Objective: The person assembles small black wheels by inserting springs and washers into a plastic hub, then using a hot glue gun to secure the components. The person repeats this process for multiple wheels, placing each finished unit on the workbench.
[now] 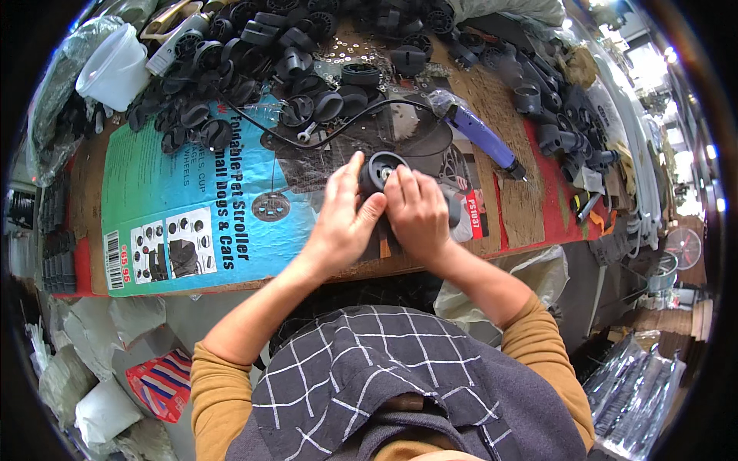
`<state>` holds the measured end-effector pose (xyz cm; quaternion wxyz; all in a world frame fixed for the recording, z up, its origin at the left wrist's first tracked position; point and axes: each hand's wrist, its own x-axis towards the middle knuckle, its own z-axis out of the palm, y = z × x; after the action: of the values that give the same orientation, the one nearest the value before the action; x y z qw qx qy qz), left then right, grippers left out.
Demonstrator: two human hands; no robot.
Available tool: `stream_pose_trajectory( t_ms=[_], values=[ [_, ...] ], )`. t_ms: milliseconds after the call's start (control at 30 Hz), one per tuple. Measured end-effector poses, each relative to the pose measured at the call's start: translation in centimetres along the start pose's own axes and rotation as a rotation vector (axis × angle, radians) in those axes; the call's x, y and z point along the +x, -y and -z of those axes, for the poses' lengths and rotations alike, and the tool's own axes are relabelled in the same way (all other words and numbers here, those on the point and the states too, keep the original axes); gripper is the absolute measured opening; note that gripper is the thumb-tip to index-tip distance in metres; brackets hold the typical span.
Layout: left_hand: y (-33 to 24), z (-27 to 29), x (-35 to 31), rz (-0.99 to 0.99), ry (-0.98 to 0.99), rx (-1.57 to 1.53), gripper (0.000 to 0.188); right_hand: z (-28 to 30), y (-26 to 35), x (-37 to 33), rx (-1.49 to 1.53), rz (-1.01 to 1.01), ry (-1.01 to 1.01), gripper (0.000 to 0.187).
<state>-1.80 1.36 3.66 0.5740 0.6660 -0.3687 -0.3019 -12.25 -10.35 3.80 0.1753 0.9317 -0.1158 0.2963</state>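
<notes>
A round black plastic wheel part [374, 163] with a hollow face and a small metallic spot at its centre is held over the table, tilted toward me. My left hand [342, 219] grips it from the left, fingers along its side and thumb below. My right hand [417, 209] is closed, its fingertips pressed together at the part's right side near the centre. Whatever those fingertips pinch is hidden. Beneath both hands lies a flattened printed cardboard sheet [288, 230] in blue and green. Another dark rounded part [463, 223] shows beside my right hand.
A purple electric screwdriver [483, 138] with a black cord lies to the right. Many black plastic parts [207, 127] are heaped along the far side, with small metal pieces [350, 52] among them. A white bucket [115, 69] stands far left; more black parts [565, 138] pile up at right.
</notes>
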Motion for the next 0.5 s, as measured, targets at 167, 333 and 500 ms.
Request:
stream_pose_trajectory(
  t_ms=[167, 333, 500],
  values=[
    [3.1, -2.6, 2.4, -0.288, -0.239, 0.204, 0.061, 1.2, 1.4, -1.3, 0.300, -0.071, 0.170, 0.029],
    [3.9, -1.5, 4.3, -0.335, -0.212, 0.241, 0.046, 0.1, -1.2, 0.4, 0.855, -0.504, 0.121, 0.022],
    [3.2, -1.2, 4.0, -0.309, -0.162, 0.258, 0.052, -2.2, -3.6, 1.6, 1.412, -0.985, 0.607, 0.023]
  ],
)
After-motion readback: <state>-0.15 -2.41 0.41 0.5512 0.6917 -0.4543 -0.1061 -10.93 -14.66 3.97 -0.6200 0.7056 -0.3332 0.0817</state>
